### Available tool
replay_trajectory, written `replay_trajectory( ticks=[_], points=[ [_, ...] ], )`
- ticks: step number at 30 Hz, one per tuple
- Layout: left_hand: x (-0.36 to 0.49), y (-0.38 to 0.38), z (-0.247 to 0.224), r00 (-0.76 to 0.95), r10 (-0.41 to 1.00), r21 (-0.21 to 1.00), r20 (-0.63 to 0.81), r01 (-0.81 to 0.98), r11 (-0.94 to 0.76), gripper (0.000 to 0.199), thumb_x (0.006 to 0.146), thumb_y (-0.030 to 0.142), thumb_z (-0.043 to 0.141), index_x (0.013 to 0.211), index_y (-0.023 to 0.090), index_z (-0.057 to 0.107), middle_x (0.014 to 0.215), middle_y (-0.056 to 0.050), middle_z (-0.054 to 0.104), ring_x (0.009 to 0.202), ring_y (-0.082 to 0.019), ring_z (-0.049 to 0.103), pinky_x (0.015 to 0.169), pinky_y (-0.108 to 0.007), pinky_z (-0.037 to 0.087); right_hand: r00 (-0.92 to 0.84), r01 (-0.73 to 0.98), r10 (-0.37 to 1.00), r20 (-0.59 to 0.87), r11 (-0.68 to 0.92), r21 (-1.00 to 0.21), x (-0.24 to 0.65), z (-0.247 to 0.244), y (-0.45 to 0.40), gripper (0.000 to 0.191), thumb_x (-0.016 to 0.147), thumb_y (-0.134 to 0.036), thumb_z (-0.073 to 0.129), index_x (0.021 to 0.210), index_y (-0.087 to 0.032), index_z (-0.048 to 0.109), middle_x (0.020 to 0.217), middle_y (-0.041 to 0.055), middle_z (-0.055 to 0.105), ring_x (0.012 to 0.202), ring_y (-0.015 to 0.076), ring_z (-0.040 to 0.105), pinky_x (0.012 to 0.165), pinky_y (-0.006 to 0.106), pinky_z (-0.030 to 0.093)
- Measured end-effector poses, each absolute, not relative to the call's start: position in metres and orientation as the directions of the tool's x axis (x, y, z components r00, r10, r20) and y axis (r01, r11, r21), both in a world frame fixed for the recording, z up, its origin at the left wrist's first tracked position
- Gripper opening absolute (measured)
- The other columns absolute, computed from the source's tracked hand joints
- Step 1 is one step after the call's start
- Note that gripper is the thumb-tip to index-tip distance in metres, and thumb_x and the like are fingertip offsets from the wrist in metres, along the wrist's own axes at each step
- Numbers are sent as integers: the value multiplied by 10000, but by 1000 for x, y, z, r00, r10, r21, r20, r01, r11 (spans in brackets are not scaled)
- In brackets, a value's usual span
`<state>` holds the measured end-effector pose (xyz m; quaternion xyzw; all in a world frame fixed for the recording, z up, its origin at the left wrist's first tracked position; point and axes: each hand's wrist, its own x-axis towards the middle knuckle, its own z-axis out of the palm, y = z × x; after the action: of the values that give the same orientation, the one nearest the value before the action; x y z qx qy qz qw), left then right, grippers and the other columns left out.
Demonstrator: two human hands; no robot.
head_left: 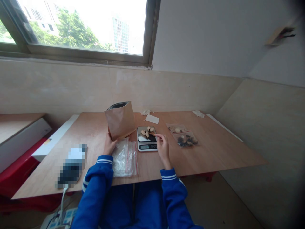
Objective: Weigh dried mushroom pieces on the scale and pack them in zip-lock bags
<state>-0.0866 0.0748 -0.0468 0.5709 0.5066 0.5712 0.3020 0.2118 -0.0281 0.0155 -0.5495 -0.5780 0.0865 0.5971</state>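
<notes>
A brown kraft paper bag point(121, 121) stands upright on the table, its top gaping and its inside silvery. My left hand point(110, 144) grips its lower left corner, with some fingers hidden behind it. On a small digital scale point(140, 142) lies a heap of pale and dark dried slices point(148, 133). My right hand point(163, 146) reaches in from the right, fingers drawn together at the edge of the heap; what is between the fingertips is too small to make out. Clear zip bags point(124, 159) lie flat below my left hand.
Right of the scale lie zip bags holding pale pieces point(176, 129) and dark dried pieces point(187, 140). A white card point(152, 119) is behind the scale. A blurred-out phone-like object point(72, 165) with a white cable point(63, 200) lies at the left. The wall borders the table's back.
</notes>
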Motion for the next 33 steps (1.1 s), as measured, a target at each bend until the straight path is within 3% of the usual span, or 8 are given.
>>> replay_trajectory(
  ticks=[6,11,14,22,29,33],
  points=[
    [-85,68,-39,-147,914,910,378,242,-338,558,636,338,753,1128,196,529,903,-36,637,835,-220,626,760,-357,512,14,495,709,705,608,-621,174,96,-39,265,978,-230,404,1088,-237,646,1097,70,656,1096,201,581,986,385,454],
    [-83,63,-32,-141,914,896,380,302,-326,494,633,301,731,1086,205,560,807,-7,620,733,-192,594,698,-324,492,-238,537,700,673,672,-510,160,116,-31,314,981,-180,372,1199,-236,591,1116,67,653,1090,189,597,974,362,476],
    [-82,62,-31,-144,912,895,385,299,-331,502,627,304,724,1087,202,552,788,-1,608,735,-195,592,711,-329,490,-255,578,708,658,657,-483,153,111,-31,293,978,-191,391,1219,-225,554,1139,82,645,1088,199,606,950,363,494],
    [-79,54,-24,-128,919,895,374,307,-322,402,663,286,658,1047,223,557,1009,-43,670,927,-226,641,819,-345,506,-256,652,676,691,648,-393,135,127,-45,206,979,-200,413,1010,-202,617,1016,80,662,1003,210,600,915,361,472],
    [-79,56,-29,-111,903,884,415,285,-371,347,673,289,657,1001,231,559,1073,-60,682,1006,-250,641,902,-389,489,-345,681,838,423,533,-501,147,136,-49,225,934,-159,451,902,-203,668,890,55,728,848,205,664,805,330,495],
    [-79,55,-29,-102,893,865,439,316,-389,312,715,301,642,1015,245,577,1089,-52,684,1033,-246,631,937,-402,474,-440,606,827,352,562,-563,140,112,-36,205,791,-97,554,833,-217,714,961,49,758,915,219,692,820,320,532]
  ],
)
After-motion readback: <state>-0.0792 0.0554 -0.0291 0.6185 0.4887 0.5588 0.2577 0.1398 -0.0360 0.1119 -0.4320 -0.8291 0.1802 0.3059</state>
